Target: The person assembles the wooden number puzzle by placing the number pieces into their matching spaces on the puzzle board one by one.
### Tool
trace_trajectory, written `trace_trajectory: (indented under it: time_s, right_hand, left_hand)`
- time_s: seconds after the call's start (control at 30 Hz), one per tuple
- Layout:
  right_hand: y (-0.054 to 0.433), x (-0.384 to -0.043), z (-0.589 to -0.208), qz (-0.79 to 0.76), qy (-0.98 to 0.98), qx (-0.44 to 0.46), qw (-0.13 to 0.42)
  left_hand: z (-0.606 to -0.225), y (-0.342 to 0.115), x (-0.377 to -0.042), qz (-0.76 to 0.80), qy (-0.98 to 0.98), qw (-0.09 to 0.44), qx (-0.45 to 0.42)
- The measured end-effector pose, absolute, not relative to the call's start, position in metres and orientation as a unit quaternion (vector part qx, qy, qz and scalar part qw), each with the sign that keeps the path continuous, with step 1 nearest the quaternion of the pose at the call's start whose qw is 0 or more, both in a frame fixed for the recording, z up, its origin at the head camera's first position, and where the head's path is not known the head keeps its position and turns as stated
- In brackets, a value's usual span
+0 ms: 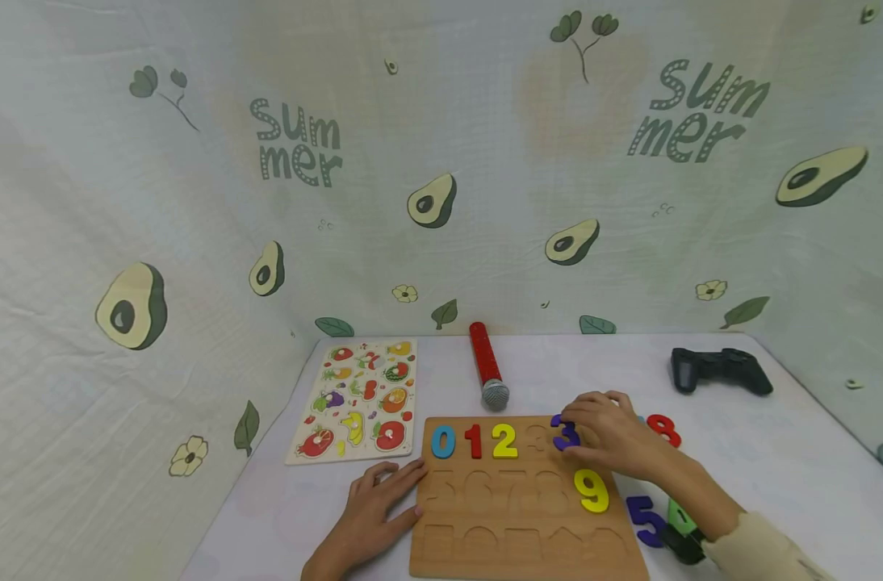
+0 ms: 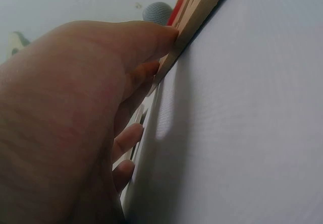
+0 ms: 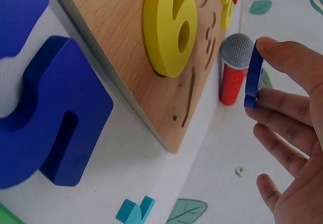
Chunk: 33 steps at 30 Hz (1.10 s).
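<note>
My right hand (image 1: pixel 614 434) pinches a dark blue number 3 (image 1: pixel 568 436) between thumb and fingers, above the upper right of a wooden number board (image 1: pixel 514 551). In the right wrist view, that 3 (image 3: pixel 254 78) appears edge-on. Just left of it is the bare recess shaped like a 3. A blue 0 (image 1: pixel 443 442), red 1 (image 1: pixel 474 441) and yellow 2 (image 1: pixel 504 441) sit in the top row. A yellow 9 (image 1: pixel 592 491) lies on the board below my right hand. My left hand (image 1: pixel 369 510) touches the board's left edge with thumb and fingertips, fingers loosely extended.
Right of the board lie a dark blue 5 (image 1: pixel 645 520), a green piece (image 1: pixel 680 518) and a red 8 (image 1: pixel 663 430). A fruit puzzle (image 1: pixel 357 402) is at the back left, near a red microphone (image 1: pixel 484 355). A black game controller (image 1: pixel 721 369) rests at the back right.
</note>
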State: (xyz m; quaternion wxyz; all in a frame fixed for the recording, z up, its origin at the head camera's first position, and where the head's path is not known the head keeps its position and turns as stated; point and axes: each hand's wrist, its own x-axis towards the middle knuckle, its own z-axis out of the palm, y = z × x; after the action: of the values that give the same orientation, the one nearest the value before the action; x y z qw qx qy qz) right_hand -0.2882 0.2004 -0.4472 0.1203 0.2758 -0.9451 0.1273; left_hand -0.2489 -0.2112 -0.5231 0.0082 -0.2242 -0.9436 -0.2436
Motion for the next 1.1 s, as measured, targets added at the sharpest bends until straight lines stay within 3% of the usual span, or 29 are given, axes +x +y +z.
trace_trajectory:
  time_s: [1.1]
  right_hand:
    - [0.174,-0.306,-0.462,0.106,-0.953,0.274,0.070]
  left_hand:
    - [-0.519,-0.209,-0.249,-0.257,-0.944,-0.011,-0.207]
